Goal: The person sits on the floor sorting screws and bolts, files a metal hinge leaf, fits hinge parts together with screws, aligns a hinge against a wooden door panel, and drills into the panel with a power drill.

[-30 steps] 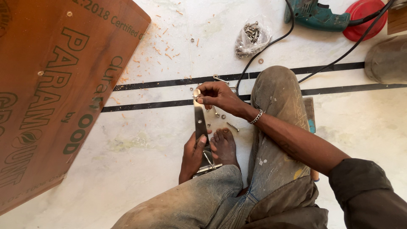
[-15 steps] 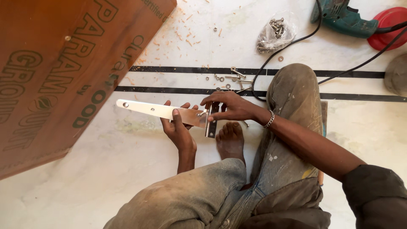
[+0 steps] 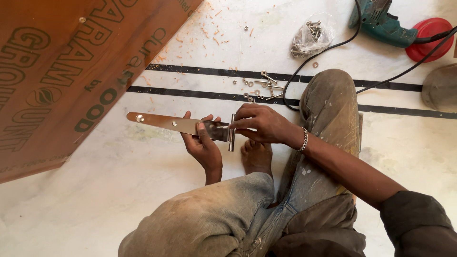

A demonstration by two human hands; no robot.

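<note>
A large brown plywood board fills the far left, lying on the white floor. Far right lies a teal drill. At centre, above the floor, the left hand closes around a long metal strap hinge pointing left; the right hand pinches its barrel end. Loose bolts lie just beyond.

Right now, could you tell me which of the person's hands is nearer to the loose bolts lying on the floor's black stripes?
Right. The right hand grips the hinge knuckle just below the loose bolts; the left hand holds the strap hinge farther off, down-left.
</note>
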